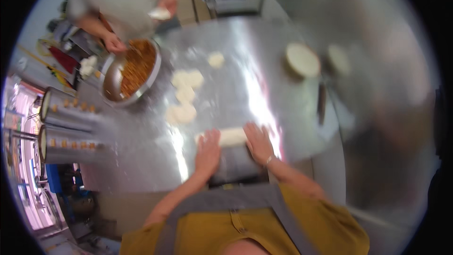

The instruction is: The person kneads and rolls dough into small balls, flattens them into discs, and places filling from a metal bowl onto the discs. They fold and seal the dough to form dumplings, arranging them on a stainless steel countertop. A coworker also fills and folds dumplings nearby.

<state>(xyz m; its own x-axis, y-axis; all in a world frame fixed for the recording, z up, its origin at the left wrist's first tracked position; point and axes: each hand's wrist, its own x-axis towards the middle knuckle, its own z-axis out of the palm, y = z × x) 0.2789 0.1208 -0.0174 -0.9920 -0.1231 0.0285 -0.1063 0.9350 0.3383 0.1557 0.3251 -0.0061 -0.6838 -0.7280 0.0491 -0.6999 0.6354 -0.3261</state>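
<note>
A pale roll of dough (pixel 232 137) lies crosswise near the front edge of the metal table. My left hand (pixel 208 150) presses flat on its left end, and my right hand (pixel 258 141), with a bracelet at the wrist, rests on its right end; neither is closed round it. Beyond my left hand several flattened dough pieces (pixel 184 94) lie touching or close together. One more dough piece (pixel 216 60) lies apart, farther back. The picture is somewhat blurred.
A metal bowl (pixel 112 74) with orange-brown filling (pixel 138 65) stands at the left. Over it is a co-worker's hand (pixel 115 43); their other hand (pixel 168 4) holds something white. A round pale object (pixel 302 60) and a dark, narrow tool (pixel 321 104) are at the right.
</note>
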